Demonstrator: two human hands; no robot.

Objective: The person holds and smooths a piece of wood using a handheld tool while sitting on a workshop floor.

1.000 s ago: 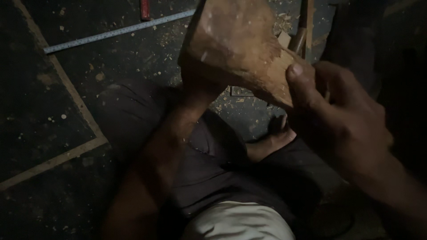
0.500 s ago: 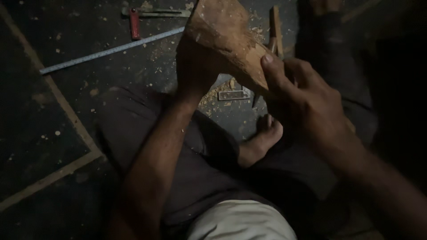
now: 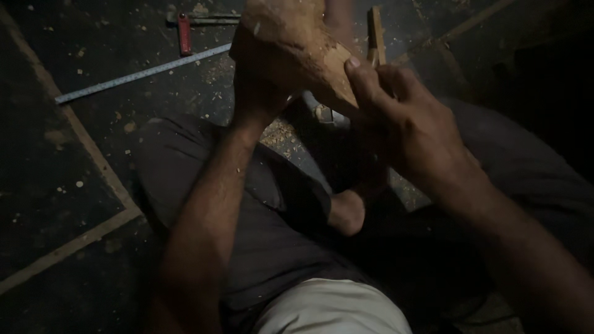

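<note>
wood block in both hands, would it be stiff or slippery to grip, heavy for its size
The wood block looks solid and roughly carved, so probably rigid and not slippery. The left hand and right hand both grip it, which hints at some weight. Its tapered end may tip if set down.

Dim light. Dark floor [image 3: 93,55] w/ wood chips, pale strips [image 3: 68,247], metal ruler [image 3: 142,74], red-handled tool [image 3: 184,34].

I have my left hand [image 3: 263,93] raised and closed in a grip, my right hand [image 3: 402,133] curled beside it, thumb extended.
</note>
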